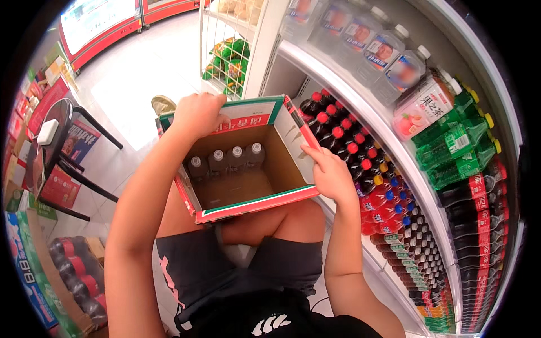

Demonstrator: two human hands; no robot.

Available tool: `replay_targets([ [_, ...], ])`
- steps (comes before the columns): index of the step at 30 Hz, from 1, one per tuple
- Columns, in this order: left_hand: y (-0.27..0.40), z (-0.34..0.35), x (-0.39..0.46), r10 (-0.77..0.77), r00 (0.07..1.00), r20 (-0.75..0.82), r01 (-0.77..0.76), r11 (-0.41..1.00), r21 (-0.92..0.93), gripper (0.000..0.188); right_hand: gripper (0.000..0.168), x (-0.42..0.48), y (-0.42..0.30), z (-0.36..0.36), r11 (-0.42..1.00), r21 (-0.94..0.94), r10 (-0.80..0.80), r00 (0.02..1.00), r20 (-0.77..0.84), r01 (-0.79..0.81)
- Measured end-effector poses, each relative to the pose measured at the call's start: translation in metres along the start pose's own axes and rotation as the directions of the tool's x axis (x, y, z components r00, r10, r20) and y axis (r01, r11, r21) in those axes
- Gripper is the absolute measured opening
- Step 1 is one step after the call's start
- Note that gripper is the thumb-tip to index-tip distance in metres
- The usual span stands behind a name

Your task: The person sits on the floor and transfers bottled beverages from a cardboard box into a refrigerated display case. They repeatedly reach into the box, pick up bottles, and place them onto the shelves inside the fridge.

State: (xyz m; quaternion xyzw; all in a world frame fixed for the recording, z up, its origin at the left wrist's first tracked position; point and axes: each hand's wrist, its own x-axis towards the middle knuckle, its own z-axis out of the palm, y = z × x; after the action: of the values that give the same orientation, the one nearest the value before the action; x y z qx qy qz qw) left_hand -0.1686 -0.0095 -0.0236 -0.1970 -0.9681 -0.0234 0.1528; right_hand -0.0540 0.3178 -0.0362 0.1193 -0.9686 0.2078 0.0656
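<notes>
An open-topped cardboard box (291, 169) with red, white and green edges is tilted before me, above or against my thighs. Inside, several small bottles (236, 160) with pale caps stand in a row along the far left wall; bare brown cardboard shows on the rest of its floor. My left hand (198, 114) grips the box's far rim, fingers folded over the edge. At the right side, my right hand (331, 173) holds the rim near the corner, its index finger lying along the edge.
Close on my right, refrigerated shelves hold red-capped cola bottles (338, 133), large clear water bottles (382, 53) and green bottles (458, 143). A black stool (63, 139) stands to my left. Shrink-wrapped bottles (78, 270) lie at lower left. Ahead is a wire-sided rack (230, 25).
</notes>
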Motion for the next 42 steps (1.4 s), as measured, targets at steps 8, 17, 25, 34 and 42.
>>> replay_targets([
  [8,0.0,0.004,0.0,-0.025,1.0,-0.018,0.023,0.997,-0.075,0.031,0.052,-0.003,0.003,0.003,1.0,0.005,0.02,1.0,0.001,-0.02],
  [17,0.041,0.019,0.012,0.791,0.577,-0.205,-0.764,0.611,0.207,0.016,0.048,0.008,0.005,-0.005,0.999,-0.007,0.036,0.999,-0.016,-0.037],
  [25,0.057,0.067,0.042,0.127,0.454,0.882,-0.555,0.814,0.168,0.054,0.044,0.017,0.009,-0.001,1.0,-0.001,0.022,0.999,0.028,-0.021],
  [34,0.02,0.207,0.01,0.043,0.529,0.848,-0.34,0.926,0.165,0.04,0.045,0.02,0.006,-0.007,1.0,0.007,0.026,0.994,0.104,-0.027],
  [42,0.04,0.154,0.02,0.123,0.54,0.833,-0.364,0.926,0.099,0.026,0.046,0.025,0.007,0.001,0.999,0.036,0.016,0.996,0.088,-0.019],
])
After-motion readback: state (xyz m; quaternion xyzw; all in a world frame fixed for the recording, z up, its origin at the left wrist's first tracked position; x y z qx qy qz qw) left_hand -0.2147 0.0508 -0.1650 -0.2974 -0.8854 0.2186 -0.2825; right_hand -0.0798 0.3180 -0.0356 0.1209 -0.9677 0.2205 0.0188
